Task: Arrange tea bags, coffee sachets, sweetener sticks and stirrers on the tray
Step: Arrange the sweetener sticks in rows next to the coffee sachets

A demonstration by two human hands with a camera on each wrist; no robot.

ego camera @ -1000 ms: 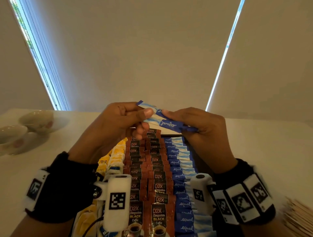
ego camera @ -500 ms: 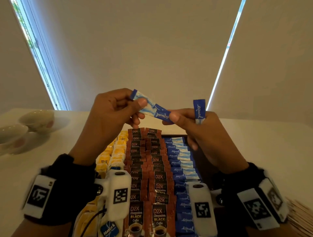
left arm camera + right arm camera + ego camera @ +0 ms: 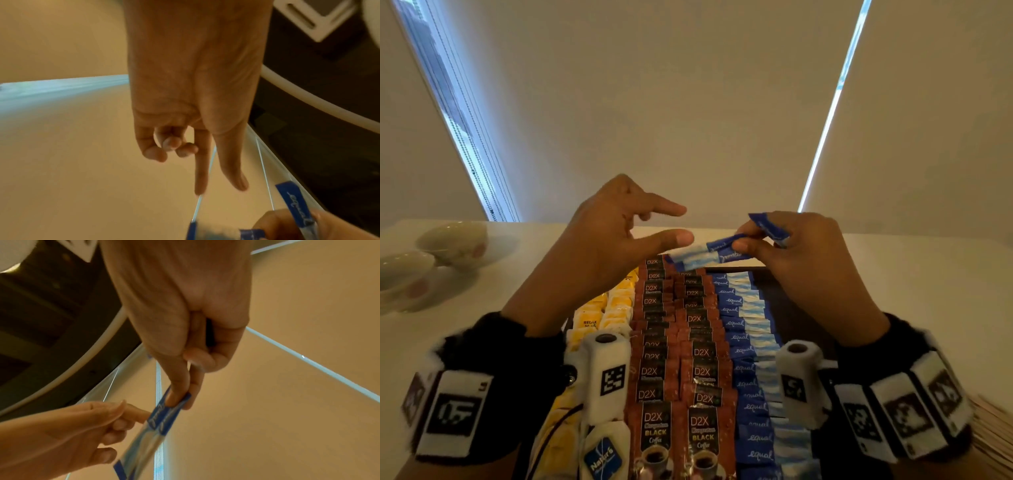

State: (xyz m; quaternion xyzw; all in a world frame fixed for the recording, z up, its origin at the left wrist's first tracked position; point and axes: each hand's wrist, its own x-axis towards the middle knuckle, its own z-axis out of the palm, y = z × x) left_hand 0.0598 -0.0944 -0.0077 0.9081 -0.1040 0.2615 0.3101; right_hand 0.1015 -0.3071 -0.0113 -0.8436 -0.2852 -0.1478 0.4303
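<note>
Laying the thin blue-and-white paper sweetener sticks (image 3: 709, 251) squarely onto the blue row's far end on the dark tray (image 3: 784, 301) seems best, since the right hand (image 3: 815, 274) pinches them above it, while the left hand (image 3: 606, 246), its grip released, hovers beside them.

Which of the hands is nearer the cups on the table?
Left. The left hand hangs open above the tray's far end, on the cups' side. The right hand, pinching sweetener sticks, is farther across the tray.
</note>
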